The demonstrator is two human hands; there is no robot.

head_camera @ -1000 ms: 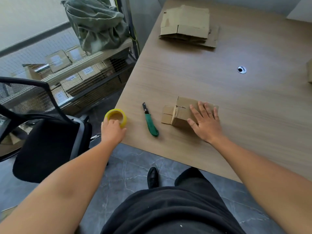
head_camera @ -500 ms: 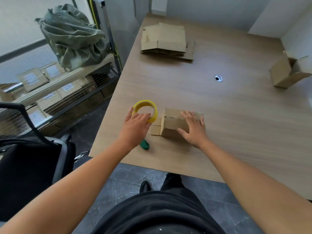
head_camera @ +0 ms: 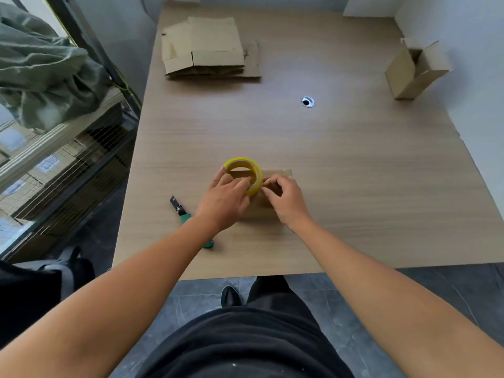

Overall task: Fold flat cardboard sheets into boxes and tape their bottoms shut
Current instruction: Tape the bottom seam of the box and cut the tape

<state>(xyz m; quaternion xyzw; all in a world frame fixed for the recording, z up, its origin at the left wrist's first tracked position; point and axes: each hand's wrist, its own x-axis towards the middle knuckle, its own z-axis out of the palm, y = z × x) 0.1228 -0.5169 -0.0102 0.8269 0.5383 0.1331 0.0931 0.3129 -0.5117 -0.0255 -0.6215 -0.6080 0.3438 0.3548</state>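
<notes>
Grips tape roll in left hand over box on table; curls right hand at roll's edge, hold unclear

No legible text anywhere, pale stickers on cartons in the wire shelf at left, blurred, print too small to read, faint dark mark on the flat cardboard stack at the bench's far edge, not decipherable

box largely hidden, cutter handle apparently under left forearm
</notes>
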